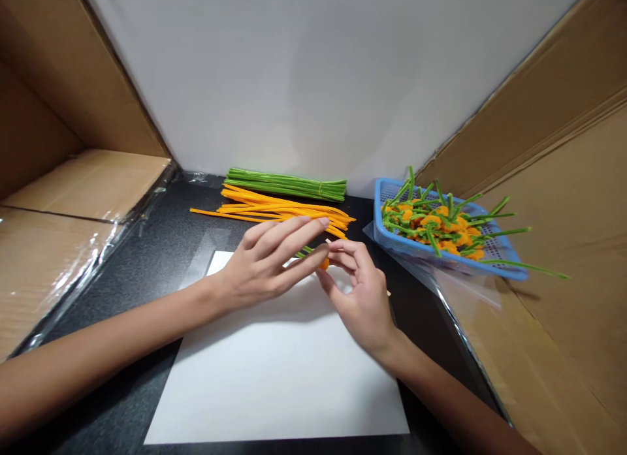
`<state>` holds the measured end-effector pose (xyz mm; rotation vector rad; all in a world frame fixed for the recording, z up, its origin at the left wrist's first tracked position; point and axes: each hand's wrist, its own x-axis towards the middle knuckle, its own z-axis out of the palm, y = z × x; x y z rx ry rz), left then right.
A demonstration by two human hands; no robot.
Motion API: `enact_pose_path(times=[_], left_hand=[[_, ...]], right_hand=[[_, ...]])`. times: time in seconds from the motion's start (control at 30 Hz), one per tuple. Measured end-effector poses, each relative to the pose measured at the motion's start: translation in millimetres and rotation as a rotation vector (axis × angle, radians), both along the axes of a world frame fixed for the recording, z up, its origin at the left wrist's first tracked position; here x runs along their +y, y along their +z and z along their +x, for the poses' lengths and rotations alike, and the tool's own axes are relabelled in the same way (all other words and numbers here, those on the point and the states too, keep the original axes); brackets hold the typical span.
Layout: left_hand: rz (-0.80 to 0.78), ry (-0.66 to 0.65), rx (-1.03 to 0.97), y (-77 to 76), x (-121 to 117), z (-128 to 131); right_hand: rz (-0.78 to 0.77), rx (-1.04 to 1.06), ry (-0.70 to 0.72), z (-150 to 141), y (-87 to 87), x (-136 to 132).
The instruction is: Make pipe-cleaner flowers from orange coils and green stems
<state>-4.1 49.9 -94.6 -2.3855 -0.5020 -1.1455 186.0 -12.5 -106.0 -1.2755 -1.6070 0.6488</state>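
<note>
pinching orange piece [324, 264]: right hand [360, 295] | left hand [267, 259]: fingers outstretched, grip unclear | piece between hands

You have a small, rounded orange piece [324, 264] pinched between the thumb and fingertips of your right hand [360, 295], just off the view's centre toward 5 o'clock. Only a sliver of it shows. Thin green strands [304, 251] stand out from near it toward 10 o'clock, seen through the gap between the spread fingers of your left hand [274, 259], whose lowest fingertip sits just beside the orange. Your fingers hide where green and orange meet, so you can't tell how they join.
</note>
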Motion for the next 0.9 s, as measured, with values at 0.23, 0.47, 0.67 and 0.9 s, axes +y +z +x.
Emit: enact_pose_path(times=[0.23, 0.47, 0.67, 0.9], left_hand=[[-0.316, -0.075, 0.343, 8.9, 11.5, -4.4], [-0.340, 0.000, 0.225, -2.1, -5.5, 2.4], [-0.452, 0.030, 0.222, -4.6, -21.6, 8.0], [-0.667, 0.042, 0.438, 34.7, 0.4, -8.5]], right_hand=[[0.043, -0.032, -0.024, 2.6, -0.4, 2.0], [0.372, -0.533, 0.059, 6.8, 5.1, 3.8], [0.481, -0.672, 0.046, 6.5, 0.9, 1.6], [0.180, -0.397, 0.045, 12.7, 1.6, 8.7]])
